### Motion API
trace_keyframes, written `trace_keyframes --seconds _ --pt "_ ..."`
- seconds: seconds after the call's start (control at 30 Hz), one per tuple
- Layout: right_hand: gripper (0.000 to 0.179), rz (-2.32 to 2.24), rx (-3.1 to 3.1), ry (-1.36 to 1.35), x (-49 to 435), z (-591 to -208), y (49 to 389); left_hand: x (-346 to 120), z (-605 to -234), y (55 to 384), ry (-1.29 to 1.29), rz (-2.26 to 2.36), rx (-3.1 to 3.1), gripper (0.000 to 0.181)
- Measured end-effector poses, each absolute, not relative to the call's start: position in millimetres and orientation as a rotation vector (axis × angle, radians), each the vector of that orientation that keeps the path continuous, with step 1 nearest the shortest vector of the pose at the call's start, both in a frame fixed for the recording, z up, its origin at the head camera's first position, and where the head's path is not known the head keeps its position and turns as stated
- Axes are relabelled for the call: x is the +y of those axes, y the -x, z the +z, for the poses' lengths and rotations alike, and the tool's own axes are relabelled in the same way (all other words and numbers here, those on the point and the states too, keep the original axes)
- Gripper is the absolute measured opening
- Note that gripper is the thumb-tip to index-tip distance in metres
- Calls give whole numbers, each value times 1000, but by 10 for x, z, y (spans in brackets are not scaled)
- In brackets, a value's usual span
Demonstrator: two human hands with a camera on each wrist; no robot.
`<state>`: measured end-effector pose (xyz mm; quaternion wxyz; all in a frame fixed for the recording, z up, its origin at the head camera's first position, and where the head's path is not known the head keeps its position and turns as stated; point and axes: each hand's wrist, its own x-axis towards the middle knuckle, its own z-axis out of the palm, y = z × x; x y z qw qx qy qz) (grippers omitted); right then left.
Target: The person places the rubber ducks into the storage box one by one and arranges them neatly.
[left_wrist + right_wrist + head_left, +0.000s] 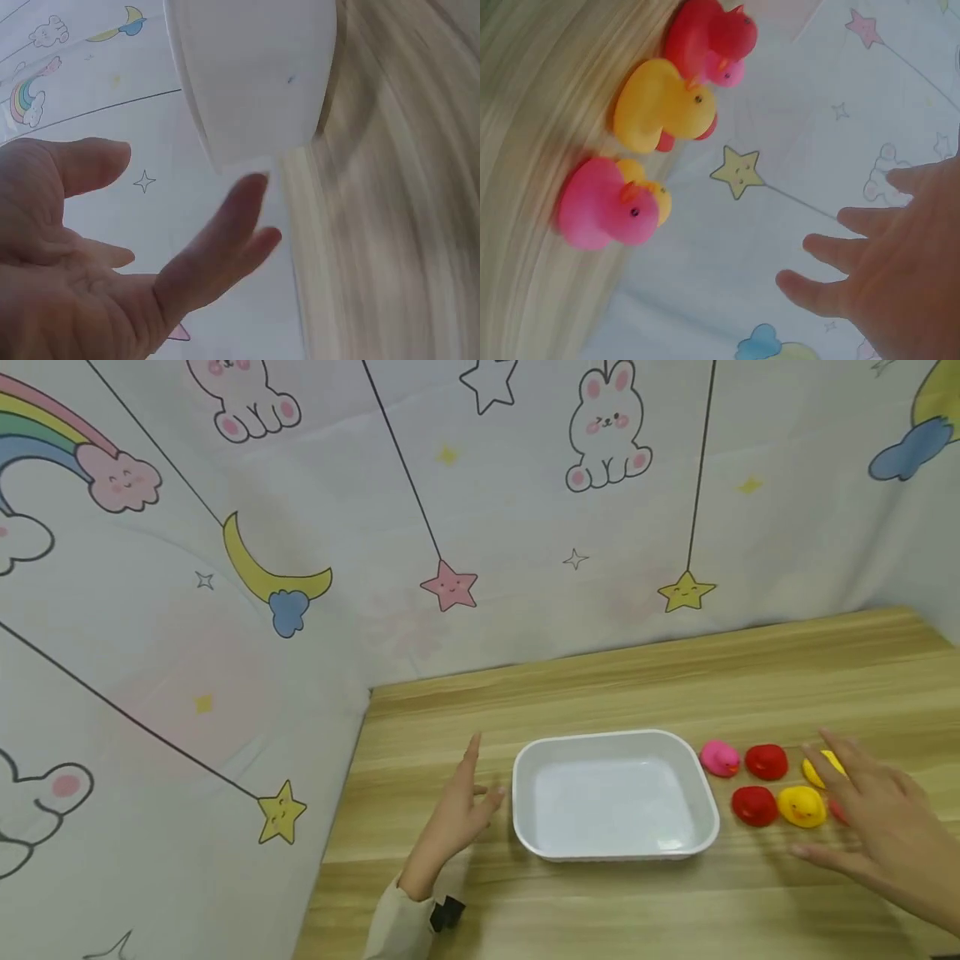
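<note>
A white tray (pixel 615 852) stands on the table, with nothing in it. My left hand (pixel 457 814) hovers just left of the tray, fingers spread and empty; the left wrist view shows the tray's side wall (pixel 255 82) beyond the fingertips. On the right, my right hand (pixel 885 818) is held above several rubber ducks with its fingers apart, holding nothing. Among them are a pink duck (pixel 720 759), a red duck (pixel 767 762) behind another red duck (pixel 753 806), and a yellow duck (pixel 802 807). The hand partly hides a second yellow duck (pixel 817 770) and a pink duck (pixel 600 206).
The wood-grain table (pixel 600 910) carries the tray and the ducks, which sit in two rows to the tray's right. A white cloth (pixel 525 510) printed with bunnies, stars and moons hangs behind the table and along its left side.
</note>
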<state>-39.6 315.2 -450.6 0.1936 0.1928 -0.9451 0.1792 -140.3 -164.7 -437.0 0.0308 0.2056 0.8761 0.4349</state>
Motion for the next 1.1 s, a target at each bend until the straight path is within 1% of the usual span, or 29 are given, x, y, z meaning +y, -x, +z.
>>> trace_keyframes --seconds 0.07,0.17,0.27,0.33,0.47,0.63,0.77,0.93,1.0,1.1 --pt "122 622 -2629 -528 3226 -4526 395 -1639 -4387 1444 -580 1449 2603 84" --pt "136 851 -2601 -465 3341 -4552 390 -1600 -4398 1492 -507 1510 2524 85" --pt "149 1080 -2584 -355 3472 -4596 377 -1551 -4401 1515 -432 1549 2444 82" --pt "150 1182 -2590 -266 3554 -4632 385 -1534 -4398 1517 -352 1587 2370 79" --pt "139 1302 -2629 -68 3705 -4684 417 -1500 -4400 1519 -240 1632 2282 73" --pt "131 1274 -2754 75 3909 -4707 496 -1398 -4474 1555 -263 1647 2199 69" --pt "126 1211 -2823 50 3945 -4766 615 -1405 -4509 1573 -238 1697 2143 70" --pt "119 1084 -2858 56 4002 -4886 623 -1371 -4560 1577 -218 1736 2058 70" --pt "111 1027 -2884 39 4032 -4928 637 -1361 -4574 1577 -217 1748 2038 70" --pt "93 978 -2911 -19 4045 -4982 686 -1367 -4568 1563 -204 1778 2012 70"
